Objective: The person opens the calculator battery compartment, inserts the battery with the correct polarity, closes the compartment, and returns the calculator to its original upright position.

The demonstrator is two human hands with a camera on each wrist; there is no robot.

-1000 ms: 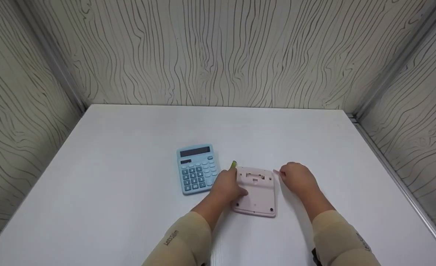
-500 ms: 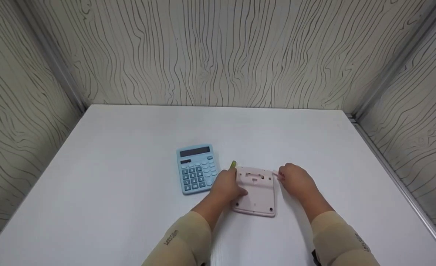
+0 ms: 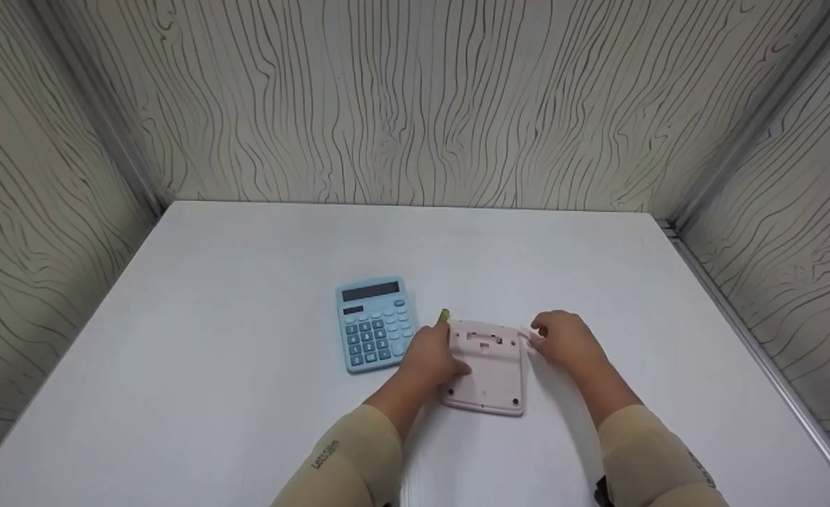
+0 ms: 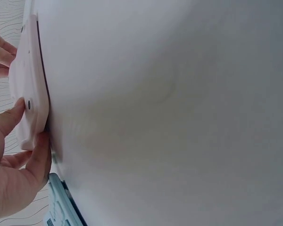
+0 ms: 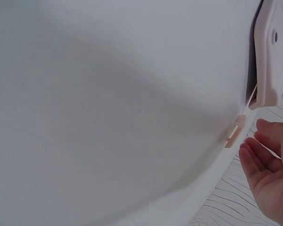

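A pink calculator lies face down, its battery compartment uncovered near the far end. My left hand grips its left edge, thumb on the back. In the left wrist view, the fingers curl against the calculator's side. Beside the calculator's far right corner, a small pink battery cover rests on the table in the right wrist view. My right hand is just right of this cover, and its loosely bent fingers stand apart from the piece.
A blue calculator lies face up just left of my left hand. The white table is bounded by wood-patterned panels at the back and sides.
My right hand has let go of the battery cover and its fingers have spread a little. The left hand and both calculators stay in place.
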